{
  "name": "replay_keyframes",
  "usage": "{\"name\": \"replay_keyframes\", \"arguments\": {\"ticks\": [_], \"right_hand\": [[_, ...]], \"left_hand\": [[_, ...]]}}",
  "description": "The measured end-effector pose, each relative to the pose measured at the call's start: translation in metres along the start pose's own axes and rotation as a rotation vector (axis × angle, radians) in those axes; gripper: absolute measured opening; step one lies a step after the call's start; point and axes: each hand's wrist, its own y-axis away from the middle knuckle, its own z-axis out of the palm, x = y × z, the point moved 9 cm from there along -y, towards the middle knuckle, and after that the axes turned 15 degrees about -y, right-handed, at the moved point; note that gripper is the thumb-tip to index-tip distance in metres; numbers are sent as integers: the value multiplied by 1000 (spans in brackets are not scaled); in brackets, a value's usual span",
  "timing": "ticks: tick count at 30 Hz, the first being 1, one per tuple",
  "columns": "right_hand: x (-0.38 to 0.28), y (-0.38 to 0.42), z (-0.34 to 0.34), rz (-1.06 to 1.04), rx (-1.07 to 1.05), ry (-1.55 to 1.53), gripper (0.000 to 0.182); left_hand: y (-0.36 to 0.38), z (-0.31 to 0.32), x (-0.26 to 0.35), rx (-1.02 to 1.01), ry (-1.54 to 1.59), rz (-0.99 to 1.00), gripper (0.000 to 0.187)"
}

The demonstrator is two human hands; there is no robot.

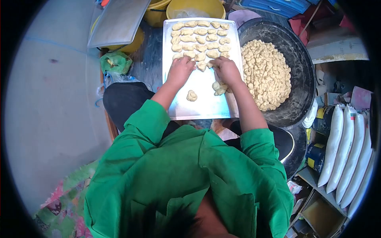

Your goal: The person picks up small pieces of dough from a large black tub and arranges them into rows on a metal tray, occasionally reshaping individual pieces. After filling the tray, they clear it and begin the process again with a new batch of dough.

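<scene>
A pale metal tray (180, 113) lies in front of me, its far half covered with rows of small dough pieces (201, 31). My left hand (182, 70) is at the left end of the nearest row, fingers curled down over the dough there. Across from it, my right hand (227, 70) pinches a dough piece (210, 64) at the right of that row. Between the hands sits another dough piece (202, 66). A small heap of dough pieces (218, 88) rests under my right wrist, and a single dough lump (192, 95) lies nearer to me.
At the right, a big black basin (300, 71) holds a large mound of dough pieces (266, 75). Yellow tubs (195, 8) stand behind the tray. A grey board (115, 22) and a green plastic bag (115, 62) are at the left. Long white packs (343, 146) lean at far right.
</scene>
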Motion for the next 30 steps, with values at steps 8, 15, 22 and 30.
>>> {"name": "replay_keyframes", "arguments": {"ticks": [8,15,22,30], "right_hand": [[26,48,-28,353,-113,169,33],[37,19,-50,303,116,-144,19],[36,20,-46,156,272,-59,13],[52,37,-54,217,379,-279,35]], "left_hand": [[-4,-3,38,61,-131,191,28],[-18,4,46,-59,-131,63,33],[-38,13,77,-8,-85,180,16],[-11,-9,79,94,-9,159,20]]}}
